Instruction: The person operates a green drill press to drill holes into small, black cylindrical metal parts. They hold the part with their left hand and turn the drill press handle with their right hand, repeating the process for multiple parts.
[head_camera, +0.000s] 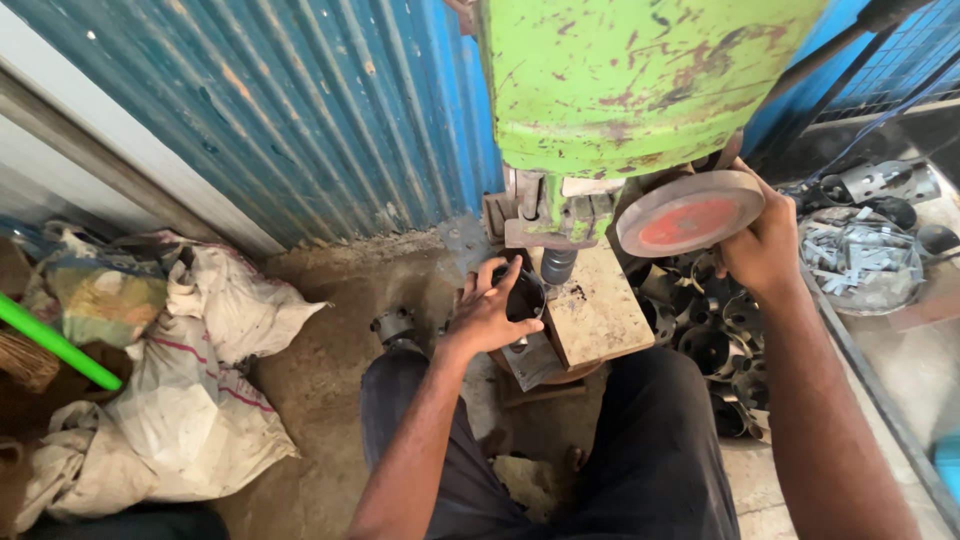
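Head view, looking down: a seated person's left hand (490, 312) grips a dark metal ring (522, 296), fingers curled over its rim, beside the press block (592, 312) under a green machine (630, 80). The right hand (765, 245) grasps the round red-faced wheel (690, 213). Similar dark rings (715, 335), possibly finished pieces, lie heaped below.

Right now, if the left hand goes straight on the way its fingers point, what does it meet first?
Probably the press ram. The left hand holds a dark round metal part and its fingers point up toward the ram, but depth is unclear.
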